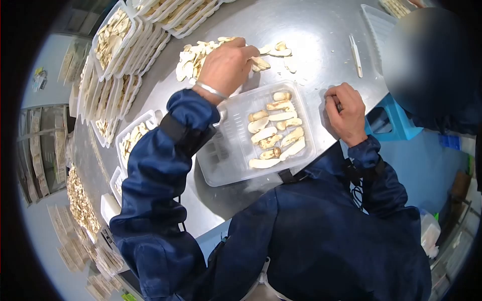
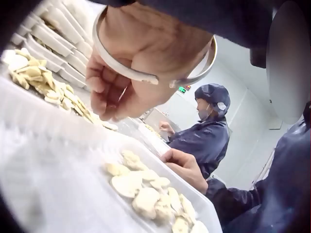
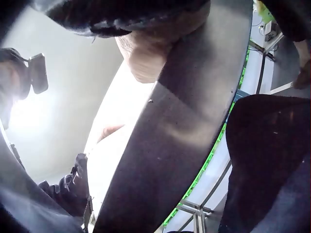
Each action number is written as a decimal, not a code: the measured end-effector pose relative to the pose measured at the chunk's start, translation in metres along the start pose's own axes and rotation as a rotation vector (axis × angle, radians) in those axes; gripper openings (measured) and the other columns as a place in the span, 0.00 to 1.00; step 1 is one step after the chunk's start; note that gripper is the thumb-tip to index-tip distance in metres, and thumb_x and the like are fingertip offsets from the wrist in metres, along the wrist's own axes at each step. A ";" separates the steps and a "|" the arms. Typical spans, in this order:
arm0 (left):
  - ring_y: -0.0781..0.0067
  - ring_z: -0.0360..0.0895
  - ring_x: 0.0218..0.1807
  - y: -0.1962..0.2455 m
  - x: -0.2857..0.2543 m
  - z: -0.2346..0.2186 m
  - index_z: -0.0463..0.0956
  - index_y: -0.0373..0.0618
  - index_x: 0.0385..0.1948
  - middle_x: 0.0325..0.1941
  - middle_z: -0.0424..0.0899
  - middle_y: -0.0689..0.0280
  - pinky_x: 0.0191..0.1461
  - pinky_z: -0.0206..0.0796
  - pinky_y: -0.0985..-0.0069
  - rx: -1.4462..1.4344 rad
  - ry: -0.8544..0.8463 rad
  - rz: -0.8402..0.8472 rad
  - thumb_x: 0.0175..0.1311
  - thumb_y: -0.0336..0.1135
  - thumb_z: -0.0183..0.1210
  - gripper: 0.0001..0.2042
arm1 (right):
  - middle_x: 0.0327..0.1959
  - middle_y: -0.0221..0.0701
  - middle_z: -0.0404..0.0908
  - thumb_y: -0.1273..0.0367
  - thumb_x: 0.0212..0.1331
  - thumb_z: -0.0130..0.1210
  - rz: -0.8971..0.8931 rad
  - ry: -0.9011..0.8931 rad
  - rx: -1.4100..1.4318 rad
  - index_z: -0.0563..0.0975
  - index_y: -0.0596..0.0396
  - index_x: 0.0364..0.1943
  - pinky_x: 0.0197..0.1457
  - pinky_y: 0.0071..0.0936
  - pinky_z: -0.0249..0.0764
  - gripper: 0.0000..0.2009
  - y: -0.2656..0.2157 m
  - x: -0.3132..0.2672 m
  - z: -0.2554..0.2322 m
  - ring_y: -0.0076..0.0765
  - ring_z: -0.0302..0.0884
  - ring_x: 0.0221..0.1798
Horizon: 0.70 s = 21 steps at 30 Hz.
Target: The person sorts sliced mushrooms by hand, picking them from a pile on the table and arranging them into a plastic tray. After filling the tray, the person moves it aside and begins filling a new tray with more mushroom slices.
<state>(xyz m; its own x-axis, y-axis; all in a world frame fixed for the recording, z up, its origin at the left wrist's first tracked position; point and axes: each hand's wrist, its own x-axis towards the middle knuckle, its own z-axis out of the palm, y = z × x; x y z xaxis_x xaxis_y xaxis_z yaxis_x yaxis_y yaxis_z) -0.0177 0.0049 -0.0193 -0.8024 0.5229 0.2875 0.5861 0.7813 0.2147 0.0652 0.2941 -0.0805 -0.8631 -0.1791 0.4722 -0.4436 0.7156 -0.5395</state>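
My left hand, with a metal bangle at its wrist, hangs over the pile of pale mushroom slices, fingertips close to a few slices at its right. Its fingers are loosely curled in the left wrist view, and no slice shows between them. A clear plastic tray lies in front of me, with mushroom slices laid in rows over its right part. Beside the tray's right edge my right hand rests on the table, its fingers loosely bent and no slice showing in them.
Stacks of trays filled with slices stand at the left and back. More slices and a slim white tool lie on the metal table. A blue stool is at the right. Another person works farther along.
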 end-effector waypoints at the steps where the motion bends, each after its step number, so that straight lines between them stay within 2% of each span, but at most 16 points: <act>1: 0.55 0.81 0.38 -0.006 0.007 0.009 0.83 0.45 0.40 0.36 0.80 0.60 0.43 0.72 0.63 0.023 -0.029 0.025 0.60 0.26 0.59 0.09 | 0.25 0.34 0.73 0.77 0.53 0.58 -0.001 0.005 0.010 0.76 0.56 0.30 0.38 0.37 0.64 0.03 0.000 0.000 0.000 0.42 0.72 0.30; 5: 0.55 0.80 0.41 -0.013 0.018 0.021 0.84 0.45 0.41 0.36 0.78 0.61 0.45 0.72 0.63 0.102 -0.129 0.046 0.60 0.28 0.59 0.09 | 0.25 0.33 0.72 0.76 0.52 0.58 0.006 0.004 0.008 0.76 0.55 0.29 0.37 0.37 0.64 0.03 -0.002 0.000 -0.001 0.42 0.72 0.30; 14: 0.55 0.79 0.41 -0.020 0.013 0.021 0.83 0.42 0.41 0.37 0.77 0.60 0.45 0.71 0.64 0.073 -0.121 0.103 0.62 0.31 0.60 0.08 | 0.25 0.33 0.72 0.76 0.52 0.58 0.006 0.002 -0.001 0.76 0.55 0.29 0.37 0.37 0.64 0.03 -0.001 0.000 0.000 0.41 0.71 0.30; 17: 0.54 0.79 0.38 -0.017 0.006 0.013 0.84 0.39 0.39 0.35 0.79 0.59 0.42 0.71 0.64 -0.046 -0.028 0.045 0.63 0.30 0.60 0.07 | 0.25 0.33 0.72 0.76 0.52 0.58 -0.001 0.009 0.001 0.76 0.55 0.29 0.37 0.36 0.64 0.03 -0.001 0.000 0.000 0.42 0.71 0.30; 20: 0.54 0.79 0.33 0.007 -0.015 -0.019 0.84 0.37 0.35 0.32 0.80 0.56 0.38 0.70 0.65 -0.192 -0.129 -0.063 0.62 0.29 0.61 0.06 | 0.25 0.33 0.72 0.76 0.53 0.58 0.003 -0.002 -0.006 0.76 0.55 0.30 0.37 0.36 0.64 0.03 0.000 -0.001 0.000 0.42 0.71 0.30; 21: 0.59 0.79 0.29 0.013 -0.028 -0.022 0.84 0.35 0.32 0.30 0.82 0.56 0.36 0.70 0.68 -0.285 -0.154 -0.114 0.61 0.28 0.61 0.05 | 0.25 0.33 0.72 0.76 0.53 0.58 0.004 0.004 -0.004 0.76 0.55 0.30 0.37 0.37 0.64 0.03 0.000 -0.001 0.000 0.42 0.71 0.30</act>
<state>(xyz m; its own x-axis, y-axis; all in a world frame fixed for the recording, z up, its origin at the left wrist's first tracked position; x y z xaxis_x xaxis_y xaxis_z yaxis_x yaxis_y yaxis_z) 0.0151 -0.0070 -0.0045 -0.8595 0.4997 0.1072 0.4819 0.7224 0.4959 0.0658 0.2945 -0.0811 -0.8639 -0.1733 0.4730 -0.4391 0.7193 -0.5384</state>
